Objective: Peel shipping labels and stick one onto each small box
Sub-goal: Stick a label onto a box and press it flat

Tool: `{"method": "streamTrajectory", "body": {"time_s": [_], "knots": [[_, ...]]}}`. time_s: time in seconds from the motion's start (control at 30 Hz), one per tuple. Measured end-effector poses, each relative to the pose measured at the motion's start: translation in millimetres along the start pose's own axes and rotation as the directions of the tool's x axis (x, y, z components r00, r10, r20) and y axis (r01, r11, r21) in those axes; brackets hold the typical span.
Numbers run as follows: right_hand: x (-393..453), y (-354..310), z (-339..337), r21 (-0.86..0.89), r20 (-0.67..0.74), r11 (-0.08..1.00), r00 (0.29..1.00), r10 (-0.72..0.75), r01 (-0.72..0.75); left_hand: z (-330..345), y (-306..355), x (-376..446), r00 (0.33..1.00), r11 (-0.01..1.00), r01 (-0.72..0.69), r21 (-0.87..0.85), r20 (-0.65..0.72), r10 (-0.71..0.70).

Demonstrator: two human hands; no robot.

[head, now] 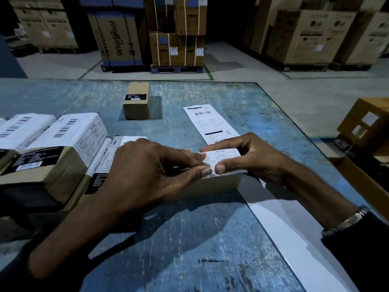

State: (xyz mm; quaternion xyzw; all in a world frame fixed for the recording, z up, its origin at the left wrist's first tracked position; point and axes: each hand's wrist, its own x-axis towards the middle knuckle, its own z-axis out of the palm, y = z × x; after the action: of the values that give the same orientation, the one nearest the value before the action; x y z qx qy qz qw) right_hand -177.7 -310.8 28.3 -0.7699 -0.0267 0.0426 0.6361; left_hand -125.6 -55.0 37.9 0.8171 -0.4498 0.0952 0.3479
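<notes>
Warehouse floor with stacked appliance cartons fills the upper frame; below it, a scuffed blue table (pixel 210 239) carries the work.

**Step in hand.** A small box (pixel 219 183) sits at centre frame with a shipping label (pixel 224 158) laid on its top face. The left hand (pixel 147 167) and right hand (pixel 252 159) both rest on it, fingers curled narrow, thumb tips nearly meeting at the label's near edge. The hands appear to be pressing the label down; whether it is fully bonded cannot be told.

**Orientation.** The box's long axis appears to run left to right across the frame. Behind it, a label strip (pixel 207 123) lies flat, its long axis running from the right hand toward the upper centre, barcode end farthest away.

**Progress.** Labelled boxes (pixel 63 140) are grouped at left of frame. One unlabelled box (pixel 136 101) stands apart at upper centre, long axis pointing away.

**Next move.** Probably smooth the label outward to its edges, shift the box left to the group, then peel the next label from the strip.
</notes>
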Motion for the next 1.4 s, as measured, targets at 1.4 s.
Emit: {"method": "streamTrajectory", "body": {"time_s": [1.4], "knots": [[7.9,12.5,-12.9,-0.178,0.098,0.978,0.991,-0.096,0.112,-10.7,-9.6,4.5,0.986,1.000,-0.026,0.007,0.165,0.024]]}}
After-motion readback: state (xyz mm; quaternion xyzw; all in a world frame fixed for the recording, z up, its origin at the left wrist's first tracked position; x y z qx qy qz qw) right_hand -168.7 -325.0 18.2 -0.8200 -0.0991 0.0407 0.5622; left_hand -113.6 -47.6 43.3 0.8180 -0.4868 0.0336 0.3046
